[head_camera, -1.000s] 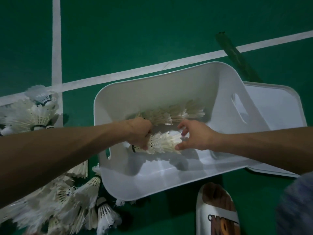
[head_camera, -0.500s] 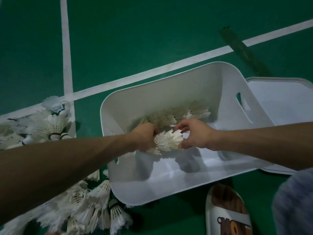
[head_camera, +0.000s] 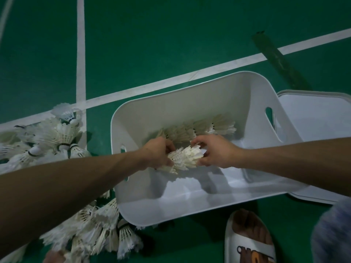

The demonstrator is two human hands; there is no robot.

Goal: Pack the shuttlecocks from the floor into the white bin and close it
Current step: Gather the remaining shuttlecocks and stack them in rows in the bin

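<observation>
Since a second ago the stack (head_camera: 185, 156) has crept farther into the bin (head_camera: 171, 209), now just near of the row (head_camera: 209, 128) by the far wall. Its long axis runs left-right between the hands: left hand (head_camera: 157, 154) curled round its left end, right hand (head_camera: 218, 151) pinching the right end. Loads of loose shuttlecocks (head_camera: 57, 135) left though.

The lid (head_camera: 315, 114) and floor shuttlecocks (head_camera: 57, 137) run off frame edges.
</observation>
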